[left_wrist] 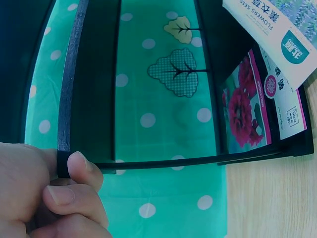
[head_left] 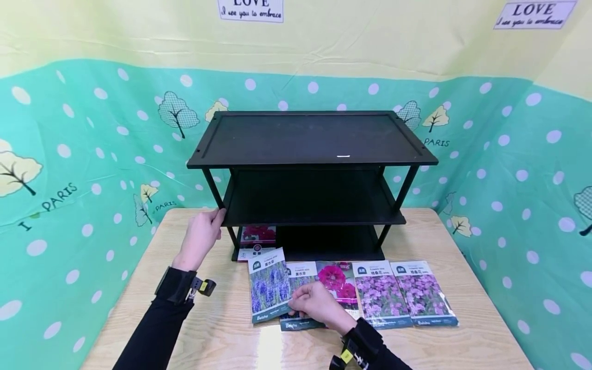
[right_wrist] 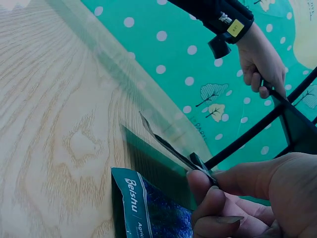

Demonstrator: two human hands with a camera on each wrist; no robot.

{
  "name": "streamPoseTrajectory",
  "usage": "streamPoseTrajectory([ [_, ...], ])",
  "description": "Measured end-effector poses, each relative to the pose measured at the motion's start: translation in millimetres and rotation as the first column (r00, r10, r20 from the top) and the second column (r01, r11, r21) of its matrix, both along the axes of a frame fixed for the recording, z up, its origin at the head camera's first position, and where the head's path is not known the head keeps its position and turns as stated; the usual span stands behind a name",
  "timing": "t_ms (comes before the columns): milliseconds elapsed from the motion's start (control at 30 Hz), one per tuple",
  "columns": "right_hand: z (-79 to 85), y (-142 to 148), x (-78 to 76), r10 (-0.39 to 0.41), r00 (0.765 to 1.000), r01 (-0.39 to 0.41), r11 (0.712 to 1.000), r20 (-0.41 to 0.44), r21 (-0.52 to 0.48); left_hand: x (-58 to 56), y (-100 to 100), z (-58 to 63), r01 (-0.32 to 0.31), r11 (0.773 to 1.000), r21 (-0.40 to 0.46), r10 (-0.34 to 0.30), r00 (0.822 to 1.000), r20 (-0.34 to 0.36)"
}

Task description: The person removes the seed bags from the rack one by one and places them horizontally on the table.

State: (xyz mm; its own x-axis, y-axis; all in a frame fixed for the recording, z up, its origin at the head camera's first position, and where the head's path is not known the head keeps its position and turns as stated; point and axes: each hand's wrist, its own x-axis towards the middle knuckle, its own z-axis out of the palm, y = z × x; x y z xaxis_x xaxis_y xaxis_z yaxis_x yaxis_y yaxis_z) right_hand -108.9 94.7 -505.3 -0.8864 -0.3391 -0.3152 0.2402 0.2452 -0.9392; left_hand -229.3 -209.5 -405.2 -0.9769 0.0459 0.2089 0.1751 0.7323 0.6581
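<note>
Black shelving (head_left: 314,139) stands toward the worktop's (head_left: 222,329) back edge, and your left hand (head_left: 200,239) grips the front left corner of its middle tier (head_left: 305,198); your right hand (head_left: 319,303) pinches the lower right corner of a purple-flowered packet (head_left: 268,282) (tilted up off the wood) just before the bottom tier's (head_left: 326,244) front left corner, where a red-flowered packet (head_left: 258,234) lies, while four more packets (head_left: 381,298) line up toward the worktop's right edge

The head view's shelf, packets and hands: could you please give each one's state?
Shelf: upright
Left hand: gripping shelf
Right hand: pinching upper lavender packet
Upper lavender packet: tilted
Lower lavender packet: on table, partly hidden
Front red-flower packet: on table, partly hidden
Pink-flower packets: lying on table
Back red-flower packet: on bottom tier
</note>
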Motion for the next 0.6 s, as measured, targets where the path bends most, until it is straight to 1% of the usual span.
streamPoseTrajectory([
  [100, -1.1, -1.3, 0.7, 0.018, 1.000, -0.018, 1.000, 0.002, 0.002, 0.6, -0.6, -0.8, -0.003, 1.000, 0.005, 0.003, 1.000, 0.003],
  [233, -2.4, -3.0, 0.5, 0.039, 0.999, -0.039, 0.999, 0.015, -0.006, 0.6, -1.1, -1.8, -0.004, 1.000, 0.012, 0.004, 1.000, -0.011],
  [467, -4.4, -4.9, 1.8, 0.064, 0.997, -0.065, 0.998, 0.030, 0.004, -2.6, 0.1, -3.2, -0.003, 1.000, -0.022, 0.002, 0.999, -0.040],
  [600, -4.8, -6.8, 3.2, 0.080, 0.996, -0.079, 0.997, 0.039, -0.014, -2.7, 0.3, -2.4, -0.001, 1.000, -0.018, 0.000, 0.999, -0.041],
])
